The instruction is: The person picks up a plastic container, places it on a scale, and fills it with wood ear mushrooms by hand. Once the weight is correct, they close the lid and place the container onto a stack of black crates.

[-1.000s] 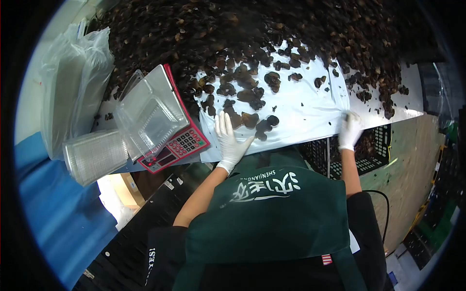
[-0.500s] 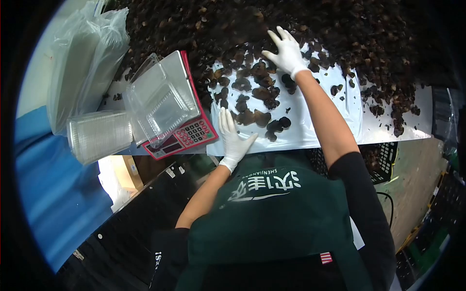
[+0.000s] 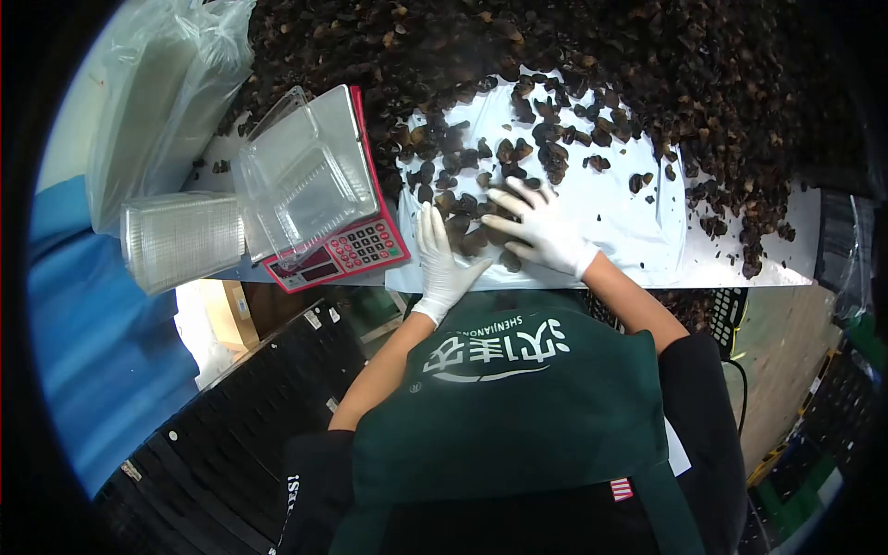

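My left hand [image 3: 444, 268], in a white glove, lies flat at the near left part of the white sheet [image 3: 629, 217], fingers extended and thumb apart. My right hand [image 3: 544, 229], gloved too, is spread palm down over dark brown, mushroom-like pieces [image 3: 472, 242] near the sheet's front. Some pieces are partly hidden under its fingers. More loose pieces [image 3: 555, 159] are scattered on the sheet beyond it. A large heap of the same pieces [image 3: 592, 37] covers the far side of the table.
A red scale [image 3: 370, 242] stands at the left with an open clear plastic box [image 3: 319, 185] on it. Beside it are stacked clear trays [image 3: 183, 240] and a plastic bag [image 3: 162, 102]. A black crate [image 3: 729, 319] sits below the table's front edge.
My right hand has come back from the heap's edge toward me and slightly left, beside my left hand. Pieces on the sheet have shifted. My left hand has stayed in place.
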Available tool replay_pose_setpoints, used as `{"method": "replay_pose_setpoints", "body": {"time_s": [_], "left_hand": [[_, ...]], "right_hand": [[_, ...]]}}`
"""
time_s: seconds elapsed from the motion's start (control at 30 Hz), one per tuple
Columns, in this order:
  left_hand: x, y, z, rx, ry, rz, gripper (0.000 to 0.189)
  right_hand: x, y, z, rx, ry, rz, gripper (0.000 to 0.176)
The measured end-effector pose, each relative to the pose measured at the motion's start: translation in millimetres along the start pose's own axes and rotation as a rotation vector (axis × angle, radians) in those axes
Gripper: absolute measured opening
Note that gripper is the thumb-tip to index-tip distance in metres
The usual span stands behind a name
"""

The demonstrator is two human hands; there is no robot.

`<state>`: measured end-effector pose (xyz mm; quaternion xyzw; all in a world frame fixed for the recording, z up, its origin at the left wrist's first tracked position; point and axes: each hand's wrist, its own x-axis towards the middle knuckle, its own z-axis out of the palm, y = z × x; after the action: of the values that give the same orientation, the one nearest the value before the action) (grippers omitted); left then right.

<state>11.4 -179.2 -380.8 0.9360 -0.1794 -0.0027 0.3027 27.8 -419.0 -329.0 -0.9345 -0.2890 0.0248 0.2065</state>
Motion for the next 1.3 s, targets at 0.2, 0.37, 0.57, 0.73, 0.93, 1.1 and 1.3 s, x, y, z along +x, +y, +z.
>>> {"method": "replay_pose_setpoints", "body": {"time_s": [0.2,0.37,0.57,0.73,0.93,1.1,1.3], "left_hand": [[1,-5,-8,0.011,-0.008,-0.027,0.123],[-4,-4,-21,-0.034,-0.04,-0.02,0.118],[-15,-5,-21,-0.073,-0.059,-0.067,0.119],[-16,-7,-25,-0.148,-0.082,-0.113,0.119],[-16,-7,-30,-0.233,-0.051,-0.136,0.109],[-16,-4,-33,-0.186,0.017,-0.112,0.065],[14,7,-43,-0.164,0.171,-0.177,0.016]], "right_hand": [[-8,100,-14,0.064,0.557,0.385,0.046],[2,150,10,-0.29,0.489,0.784,0.064],[36,44,29,0.006,0.17,0.27,0.046],[31,5,29,0.301,0.218,0.177,0.045],[-42,36,2,0.077,0.381,0.438,0.073],[-76,22,18,0.117,0.362,0.49,0.071],[-81,17,31,0.108,0.477,0.609,0.066]]}}
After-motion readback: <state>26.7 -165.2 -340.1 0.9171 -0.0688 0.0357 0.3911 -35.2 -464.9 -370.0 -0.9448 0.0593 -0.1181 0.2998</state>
